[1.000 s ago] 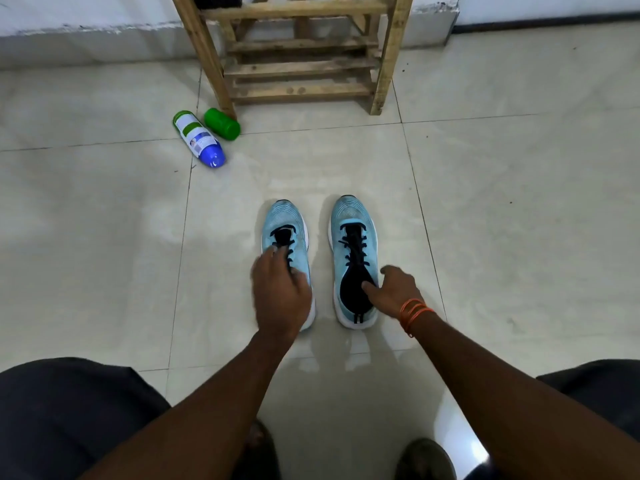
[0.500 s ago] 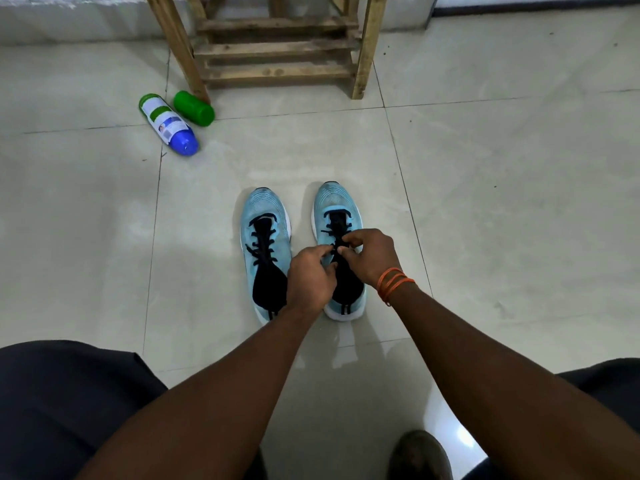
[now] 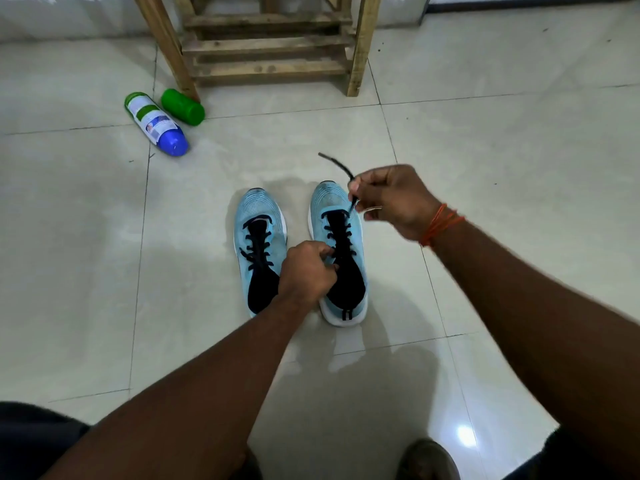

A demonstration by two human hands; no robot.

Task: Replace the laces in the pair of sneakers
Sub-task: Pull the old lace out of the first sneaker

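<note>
R hand (image 3: 391, 199) fingers pinch black lace (image 3: 341, 167) end, L hand (image 3: 306, 271) fingers grip lace mid rt sneaker (image 3: 329, 199)

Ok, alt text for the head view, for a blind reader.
A right hand holds a black lace end above the right sneaker; the left hand pinches the lace lower down. The left sneaker stands beside it on floor tiles, two bottles and a wooden rack beyond.
</note>
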